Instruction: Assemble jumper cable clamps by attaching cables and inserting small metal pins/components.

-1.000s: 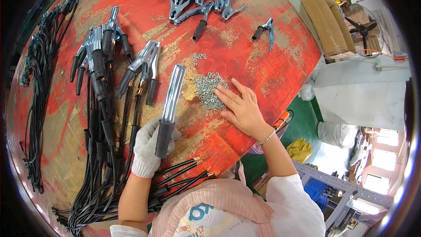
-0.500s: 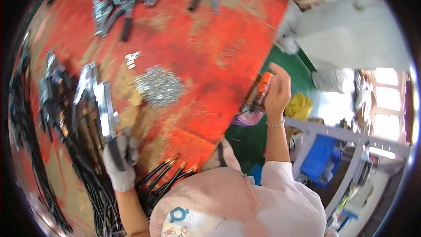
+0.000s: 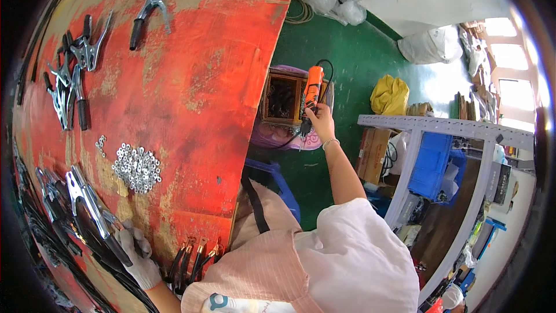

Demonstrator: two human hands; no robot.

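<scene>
My left hand (image 3: 138,258), in a pale glove, is closed round the black handle of a metal spring clamp (image 3: 87,203) at the lower left of the bench. Beside it lie more clamps with black cables (image 3: 53,249). Off the bench's right edge, my bare right hand (image 3: 322,123) grips an orange electric screwdriver (image 3: 313,84) near its black front end, its thin bit pointing down. A pile of small metal nuts (image 3: 136,167) rests on the bench, with a few loose nuts (image 3: 101,146) beside it. Several black leads with copper ends (image 3: 188,255) lie near my body.
The red, worn bench (image 3: 202,110) carries a heap of spring clamps (image 3: 72,87) and one single clamp (image 3: 152,12). Below its right edge stands a wooden box (image 3: 277,117) on a pink stool (image 3: 269,139). Metal shelving (image 3: 417,125) with blue bins (image 3: 430,165) is at right.
My right hand, formerly beside the orange screwdriver with fingers stretched, is now closed on it. My view has swung right, so the bench sits further left. My left hand still holds the clamp.
</scene>
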